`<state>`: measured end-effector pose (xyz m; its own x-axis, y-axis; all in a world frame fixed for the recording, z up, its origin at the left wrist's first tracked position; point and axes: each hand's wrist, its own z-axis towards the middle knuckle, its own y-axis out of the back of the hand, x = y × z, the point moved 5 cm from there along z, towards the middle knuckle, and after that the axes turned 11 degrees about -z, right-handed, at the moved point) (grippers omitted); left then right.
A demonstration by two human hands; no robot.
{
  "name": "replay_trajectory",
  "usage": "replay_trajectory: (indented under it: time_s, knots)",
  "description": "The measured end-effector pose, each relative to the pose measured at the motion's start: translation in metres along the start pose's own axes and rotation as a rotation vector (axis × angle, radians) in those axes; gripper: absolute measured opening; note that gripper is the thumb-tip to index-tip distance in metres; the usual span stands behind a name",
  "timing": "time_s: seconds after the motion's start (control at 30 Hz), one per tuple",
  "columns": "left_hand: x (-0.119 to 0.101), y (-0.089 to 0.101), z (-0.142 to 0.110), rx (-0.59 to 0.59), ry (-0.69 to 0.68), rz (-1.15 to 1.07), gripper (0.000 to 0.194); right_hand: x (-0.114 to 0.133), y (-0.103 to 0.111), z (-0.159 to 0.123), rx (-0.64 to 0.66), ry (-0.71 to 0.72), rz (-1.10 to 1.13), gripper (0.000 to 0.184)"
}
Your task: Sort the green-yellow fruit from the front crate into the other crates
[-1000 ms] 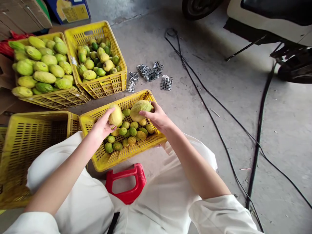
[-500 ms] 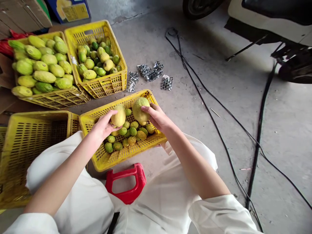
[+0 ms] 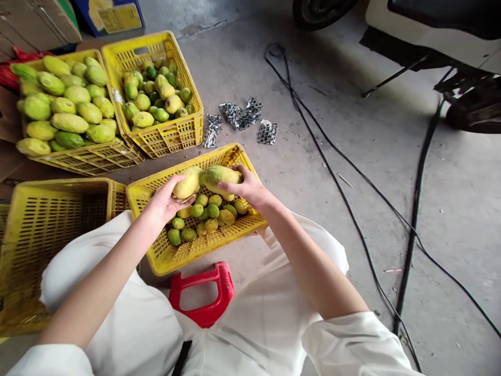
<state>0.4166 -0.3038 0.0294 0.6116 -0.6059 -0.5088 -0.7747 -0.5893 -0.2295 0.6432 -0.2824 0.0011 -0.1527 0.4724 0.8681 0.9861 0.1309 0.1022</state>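
My left hand (image 3: pixel 168 202) is closed around a large yellow-green, lemon-like fruit (image 3: pixel 187 183). A second one, greener and oblong (image 3: pixel 219 178), lies sideways in the grip of my right hand (image 3: pixel 250 187). The two fruits meet, or nearly meet, end to end above a yellow plastic crate (image 3: pixel 156 263). Down in that crate lie several smaller green and yellow fruits (image 3: pixel 212 225). Part of the crate's far side is hidden by my hands and the held fruits.
Behind stand two yellow crates, one heaped with large fruits (image 3: pixel 70 122), the other holding smaller ones (image 3: pixel 159 99). Another crate (image 3: pixel 58 209) is at left. A red plastic piece (image 3: pixel 201 313) lies between my legs. Crumpled foil packets (image 3: pixel 242 114), black cables (image 3: pixel 332 172) and a scooter (image 3: pixel 434 31) are to the right.
Both fruits have tilted from upright toward lying sideways, and their ends have come together. The right one has shifted slightly left and down. The crates have stayed put.
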Motion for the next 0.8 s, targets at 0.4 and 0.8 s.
replay_trajectory:
  time_s: [0.4,0.8]
  knots:
    - [-0.005,0.0,0.002,0.056,-0.024,0.045,0.022,0.002,0.007,0.002,-0.092,0.007,0.028,0.092]
    - [-0.004,0.0,0.006,0.082,-0.106,-0.002,0.04,0.017,0.003,-0.005,-0.041,0.111,0.237,0.08]
